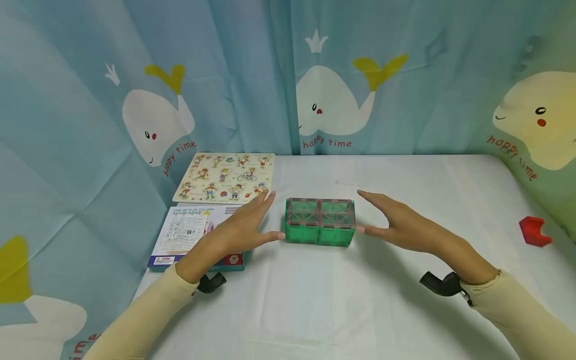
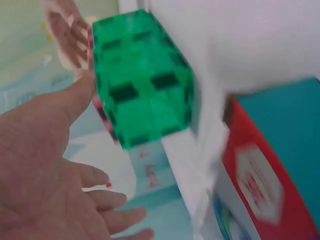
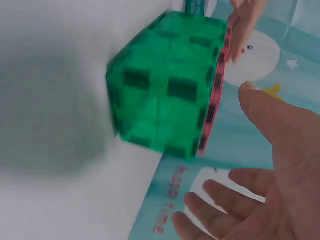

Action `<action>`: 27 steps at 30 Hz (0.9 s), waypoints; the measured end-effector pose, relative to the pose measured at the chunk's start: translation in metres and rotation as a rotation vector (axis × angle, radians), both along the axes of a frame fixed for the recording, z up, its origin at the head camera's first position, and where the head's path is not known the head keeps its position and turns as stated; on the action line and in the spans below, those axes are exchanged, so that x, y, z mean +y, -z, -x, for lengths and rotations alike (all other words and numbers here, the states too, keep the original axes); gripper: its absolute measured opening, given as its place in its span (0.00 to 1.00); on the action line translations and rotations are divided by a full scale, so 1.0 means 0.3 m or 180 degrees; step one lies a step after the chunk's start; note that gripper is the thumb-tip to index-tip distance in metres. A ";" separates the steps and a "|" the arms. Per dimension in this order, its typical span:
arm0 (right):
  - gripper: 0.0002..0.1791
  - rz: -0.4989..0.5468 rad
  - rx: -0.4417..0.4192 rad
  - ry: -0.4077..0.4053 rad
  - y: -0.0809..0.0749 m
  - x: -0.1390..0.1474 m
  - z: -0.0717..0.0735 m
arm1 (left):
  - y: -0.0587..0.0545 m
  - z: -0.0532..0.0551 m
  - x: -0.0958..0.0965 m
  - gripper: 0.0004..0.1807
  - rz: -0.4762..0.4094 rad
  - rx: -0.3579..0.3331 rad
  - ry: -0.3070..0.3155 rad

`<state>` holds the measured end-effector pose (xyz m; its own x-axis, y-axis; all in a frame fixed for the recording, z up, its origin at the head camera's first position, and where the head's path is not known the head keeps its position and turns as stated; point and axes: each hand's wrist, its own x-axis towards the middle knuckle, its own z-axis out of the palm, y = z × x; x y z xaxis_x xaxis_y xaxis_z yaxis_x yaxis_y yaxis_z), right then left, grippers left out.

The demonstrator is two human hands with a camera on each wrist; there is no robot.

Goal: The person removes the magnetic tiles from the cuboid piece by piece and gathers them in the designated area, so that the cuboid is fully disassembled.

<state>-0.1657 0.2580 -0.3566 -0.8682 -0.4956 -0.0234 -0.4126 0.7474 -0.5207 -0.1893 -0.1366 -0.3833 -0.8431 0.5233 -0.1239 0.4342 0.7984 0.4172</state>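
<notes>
tile box [image 1: 302, 233]: green, mauve-topped | curtain [image 1: 252, 65]: blue, whale-print | tabletop [image 1: 310, 305]: white | sleeves [image 1: 139, 312]: cream

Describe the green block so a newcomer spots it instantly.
Find the white table, then look between left hand and right hand. The green block sits there. Unlike the printed box at left, it's see-through, topped by two pinkish-framed squares.

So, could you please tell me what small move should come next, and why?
Probably bring the left hand and right hand gently inward against the green block's ends, since they flank it, fingers extended, and neither grips it.
</notes>
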 end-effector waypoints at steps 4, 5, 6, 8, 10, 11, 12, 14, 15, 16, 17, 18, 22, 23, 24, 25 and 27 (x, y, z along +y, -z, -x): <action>0.50 0.0053 0.0110 -0.0130 0.015 -0.052 0.030 | -0.006 0.017 0.056 0.57 -0.0127 0.0043 0.0167; 0.51 0.0059 0.0112 -0.0156 0.018 -0.064 0.037 | -0.008 0.020 0.069 0.56 -0.0143 0.0058 0.0204; 0.51 0.0064 0.0102 -0.0175 0.021 -0.074 0.044 | -0.009 0.022 0.081 0.55 -0.0158 0.0064 0.0238; 0.52 0.0062 0.0086 -0.0207 0.025 -0.092 0.054 | -0.011 0.027 0.106 0.53 -0.0175 0.0057 0.0303; 0.52 0.0037 0.0076 -0.0215 0.029 -0.105 0.062 | -0.013 0.032 0.129 0.51 -0.0161 0.0043 0.0371; 0.52 0.0025 0.0086 -0.0226 0.030 -0.110 0.064 | -0.014 0.033 0.140 0.50 -0.0146 0.0040 0.0404; 0.51 0.0005 0.0096 -0.0229 0.030 -0.116 0.067 | -0.015 0.035 0.149 0.50 -0.0133 0.0036 0.0429; 0.50 -0.0040 0.0116 -0.0235 0.030 -0.125 0.074 | -0.019 0.038 0.165 0.49 -0.0086 0.0052 0.0461; 0.49 -0.0069 0.0126 -0.0236 0.030 -0.129 0.078 | -0.020 0.040 0.172 0.48 -0.0058 0.0064 0.0472; 0.48 -0.0097 0.0135 -0.0239 0.028 -0.133 0.082 | -0.022 0.041 0.177 0.47 -0.0033 0.0078 0.0484; 0.47 -0.0124 0.0136 -0.0241 0.027 -0.137 0.085 | -0.022 0.042 0.181 0.47 0.0001 0.0099 0.0500; 0.46 -0.0151 0.0126 -0.0238 0.025 -0.140 0.089 | -0.023 0.043 0.185 0.46 0.0025 0.0109 0.0512; 0.45 -0.0237 0.0080 -0.0252 0.020 -0.148 0.104 | -0.022 0.048 0.192 0.44 0.0061 0.0154 0.0572; 0.45 -0.0244 0.0059 -0.0259 0.020 -0.148 0.108 | -0.022 0.048 0.192 0.44 0.0057 0.0159 0.0578; 0.45 -0.0242 0.0033 -0.0268 0.019 -0.147 0.112 | -0.022 0.049 0.191 0.44 0.0039 0.0158 0.0582; 0.45 -0.0246 0.0009 -0.0273 0.017 -0.147 0.116 | -0.021 0.049 0.191 0.44 0.0023 0.0168 0.0591; 0.44 -0.0243 -0.0041 -0.0289 0.012 -0.146 0.122 | -0.020 0.050 0.191 0.44 -0.0002 0.0173 0.0604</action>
<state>-0.2024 0.2143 -0.3601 -0.8192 -0.5686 -0.0748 -0.4742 0.7449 -0.4694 -0.2044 -0.0794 -0.3775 -0.7348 0.6735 -0.0804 0.5987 0.6998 0.3896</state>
